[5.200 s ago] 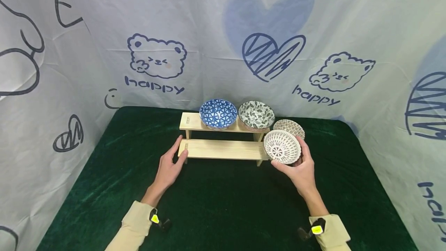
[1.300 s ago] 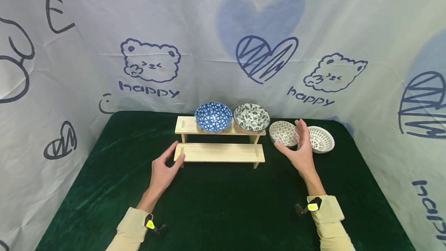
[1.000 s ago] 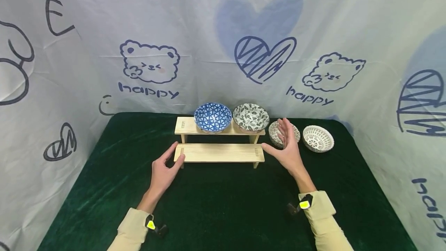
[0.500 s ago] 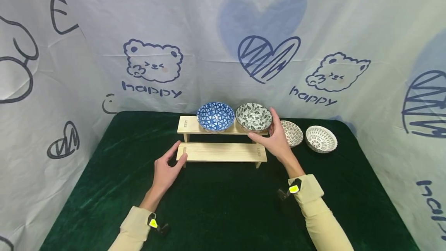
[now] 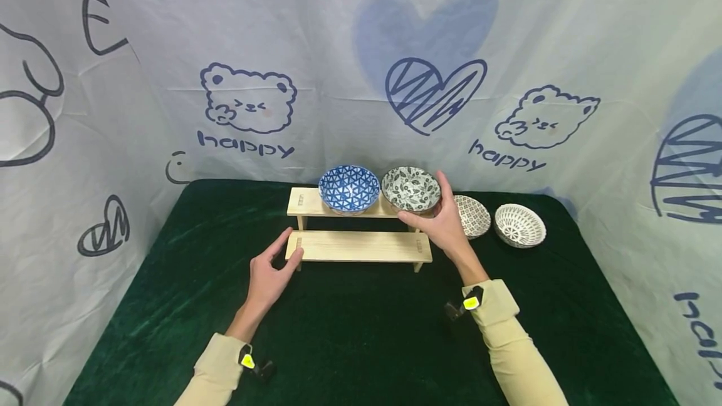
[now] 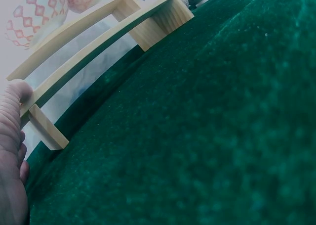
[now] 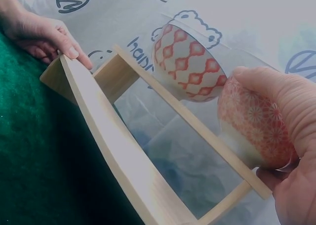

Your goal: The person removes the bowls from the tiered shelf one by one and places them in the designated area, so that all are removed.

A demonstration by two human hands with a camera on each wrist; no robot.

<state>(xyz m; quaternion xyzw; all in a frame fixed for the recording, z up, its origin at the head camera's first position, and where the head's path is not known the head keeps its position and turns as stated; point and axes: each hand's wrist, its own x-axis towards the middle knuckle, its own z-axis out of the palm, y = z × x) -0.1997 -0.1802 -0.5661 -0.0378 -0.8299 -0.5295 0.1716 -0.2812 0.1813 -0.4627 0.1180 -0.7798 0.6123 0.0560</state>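
Observation:
A two-tier wooden display stand [image 5: 361, 246] stands on the green cloth. My left hand [image 5: 269, 274] holds the left end of its lower board, thumb at the front edge; in the left wrist view the thumb [image 6: 19, 90] lies against the board's end. On the upper board sit a blue triangle-patterned bowl [image 5: 348, 188] and, to its right, a bowl with dark leaf print inside [image 5: 410, 188]. My right hand [image 5: 445, 224] grips that leaf-print bowl from the right, thumb in front and fingers behind. The right wrist view shows its reddish flowered outside [image 7: 256, 121].
Right of the stand, a brown-patterned bowl [image 5: 474, 216] and a white ribbed bowl [image 5: 520, 225] rest side by side on the cloth [image 5: 361, 337]. A white printed curtain [image 5: 338, 49] hangs close behind the stand.
The white ribbed bowl was set down at the far right and released. My right hand then moved left and took hold of the leaf-print bowl. My left hand stayed at the stand.

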